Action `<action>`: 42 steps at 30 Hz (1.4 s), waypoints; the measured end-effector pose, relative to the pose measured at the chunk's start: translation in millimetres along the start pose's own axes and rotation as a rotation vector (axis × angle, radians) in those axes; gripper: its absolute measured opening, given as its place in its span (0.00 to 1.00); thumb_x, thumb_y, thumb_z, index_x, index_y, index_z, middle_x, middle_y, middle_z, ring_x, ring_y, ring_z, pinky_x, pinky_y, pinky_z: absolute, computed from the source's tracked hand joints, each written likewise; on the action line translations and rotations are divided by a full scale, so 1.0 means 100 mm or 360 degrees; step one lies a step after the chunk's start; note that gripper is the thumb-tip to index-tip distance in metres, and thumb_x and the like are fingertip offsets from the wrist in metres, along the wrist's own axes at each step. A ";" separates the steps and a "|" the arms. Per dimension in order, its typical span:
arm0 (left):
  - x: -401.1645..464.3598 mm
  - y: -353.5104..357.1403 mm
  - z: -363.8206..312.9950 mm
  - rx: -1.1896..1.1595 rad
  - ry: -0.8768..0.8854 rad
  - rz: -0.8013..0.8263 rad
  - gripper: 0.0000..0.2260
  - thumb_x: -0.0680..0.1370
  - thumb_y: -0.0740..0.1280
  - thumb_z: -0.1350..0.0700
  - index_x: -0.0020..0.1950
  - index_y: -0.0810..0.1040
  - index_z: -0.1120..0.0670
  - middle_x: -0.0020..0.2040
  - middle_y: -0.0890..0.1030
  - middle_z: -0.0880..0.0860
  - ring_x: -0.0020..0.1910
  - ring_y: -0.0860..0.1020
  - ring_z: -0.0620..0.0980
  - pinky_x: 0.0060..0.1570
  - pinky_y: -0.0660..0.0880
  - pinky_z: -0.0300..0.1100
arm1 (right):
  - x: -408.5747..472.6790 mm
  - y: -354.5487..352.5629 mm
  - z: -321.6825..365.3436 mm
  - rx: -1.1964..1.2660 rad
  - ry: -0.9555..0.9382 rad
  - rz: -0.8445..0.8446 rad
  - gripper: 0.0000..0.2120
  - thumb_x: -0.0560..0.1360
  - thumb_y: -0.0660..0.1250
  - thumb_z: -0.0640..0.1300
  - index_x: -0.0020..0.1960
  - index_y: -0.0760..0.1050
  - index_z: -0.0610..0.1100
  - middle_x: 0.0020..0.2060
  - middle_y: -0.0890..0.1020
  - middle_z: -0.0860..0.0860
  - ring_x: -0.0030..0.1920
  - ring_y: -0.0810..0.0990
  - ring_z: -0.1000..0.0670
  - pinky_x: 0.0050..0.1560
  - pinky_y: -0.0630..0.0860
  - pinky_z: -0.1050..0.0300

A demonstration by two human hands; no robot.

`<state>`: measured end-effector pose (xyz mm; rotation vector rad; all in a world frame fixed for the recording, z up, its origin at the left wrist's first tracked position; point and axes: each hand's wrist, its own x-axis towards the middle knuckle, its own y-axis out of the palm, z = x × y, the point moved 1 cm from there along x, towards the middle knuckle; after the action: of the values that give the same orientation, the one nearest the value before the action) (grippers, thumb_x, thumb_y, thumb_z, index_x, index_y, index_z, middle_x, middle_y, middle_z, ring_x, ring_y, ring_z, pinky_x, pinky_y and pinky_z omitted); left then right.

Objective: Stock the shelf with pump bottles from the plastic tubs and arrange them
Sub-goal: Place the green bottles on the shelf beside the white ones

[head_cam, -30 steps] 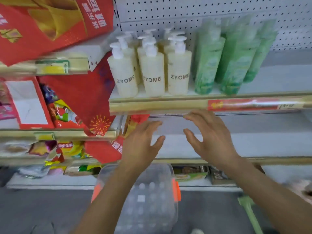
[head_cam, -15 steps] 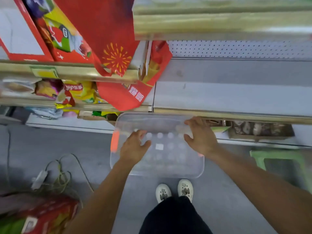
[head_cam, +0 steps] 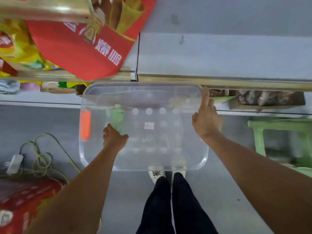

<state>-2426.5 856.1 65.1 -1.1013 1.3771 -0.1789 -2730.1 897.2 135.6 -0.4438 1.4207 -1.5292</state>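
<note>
We look straight down at a clear plastic tub (head_cam: 143,159) standing on the grey floor (head_cam: 50,119), its far edge just under the front lip of a bare grey shelf (head_cam: 219,53). Inside the tub, toward its left side, we can see a pale green bottle (head_cam: 116,118), blurred through the plastic; faint round white spots beside it may be more bottle tops, but we cannot tell. An orange latch (head_cam: 85,124) shows on the tub's left wall. Our left hand (head_cam: 114,138) is down inside the tub, fingers curled and touching the near end of the green bottle; whether it actually grips the bottle is hard to make out. Our right hand (head_cam: 206,119) rests against the tub's right rim near the far corner, fingers fairly straight and pointing toward the shelf, the thumb spread inward. Below the tub stand our legs in dark trousers (head_cam: 170,205), with white shoes (head_cam: 156,173) partly hidden under its near edge. To the left hangs a red printed bag (head_cam: 81,49), and a tangled cable with a white adapter (head_cam: 14,163) lies on the floor. A green stool (head_cam: 278,127) is cut off at right.
</note>
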 end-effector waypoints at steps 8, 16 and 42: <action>0.25 0.30 -0.04 0.0297 -0.0042 -0.0138 0.39 0.75 0.71 0.52 0.74 0.51 0.67 0.70 0.60 0.65 0.68 0.64 0.66 0.66 0.65 0.53 | 0.01 0.09 -0.06 0.0042 0.0017 -0.0130 0.41 0.75 0.63 0.37 0.79 0.43 0.49 0.67 0.69 0.46 0.59 0.75 0.40 0.41 0.66 0.51; 0.27 0.39 0.02 -0.0287 -0.0237 0.0194 0.30 0.74 0.71 0.53 0.67 0.56 0.59 0.63 0.70 0.62 0.59 0.74 0.65 0.51 0.78 0.57 | 0.02 0.09 -0.06 0.0026 0.0008 -0.0110 0.43 0.75 0.64 0.36 0.79 0.40 0.50 0.68 0.68 0.47 0.59 0.75 0.42 0.40 0.66 0.51; -2.50 -1.07 -1.01 -0.0888 0.1234 0.0351 0.30 0.68 0.76 0.48 0.66 0.67 0.45 0.53 0.80 0.43 0.50 0.80 0.39 0.50 0.80 0.41 | -1.04 -1.83 1.02 0.1401 -0.0087 0.0434 0.17 0.68 0.72 0.59 0.46 0.81 0.45 0.40 0.85 0.50 0.40 0.84 0.53 0.39 0.79 0.58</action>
<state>-2525.5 917.1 331.2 -1.3915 2.3274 -0.0561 -2672.5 898.9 362.4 0.2363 0.6164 -1.7131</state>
